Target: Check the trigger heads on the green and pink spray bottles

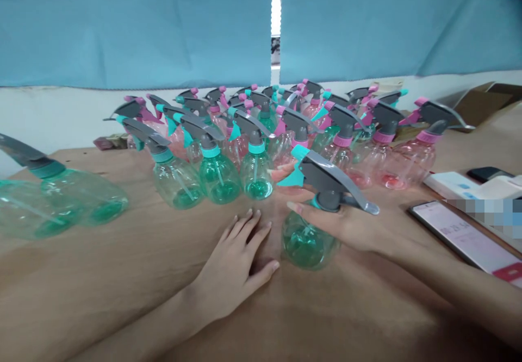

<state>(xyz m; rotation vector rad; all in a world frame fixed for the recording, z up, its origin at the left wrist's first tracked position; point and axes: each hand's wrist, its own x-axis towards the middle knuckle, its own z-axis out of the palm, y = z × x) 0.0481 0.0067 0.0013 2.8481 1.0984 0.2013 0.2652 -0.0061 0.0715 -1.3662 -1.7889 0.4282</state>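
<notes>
My left hand lies flat on the brown table, fingers spread, holding nothing. To its right, my right hand is wrapped round the neck of a green spray bottle with a teal trigger and a grey head. That bottle is upright, and whether its base touches the table I cannot tell for sure. Just beyond my hands stand several more green spray bottles with teal collars. Pink spray bottles with pink triggers crowd behind and to the right.
At the left edge, green bottles stand apart from the group. A phone showing a timer lies at the right, with a white box-like object behind it. An open cardboard box is at the back right. Blue curtains hang behind the table.
</notes>
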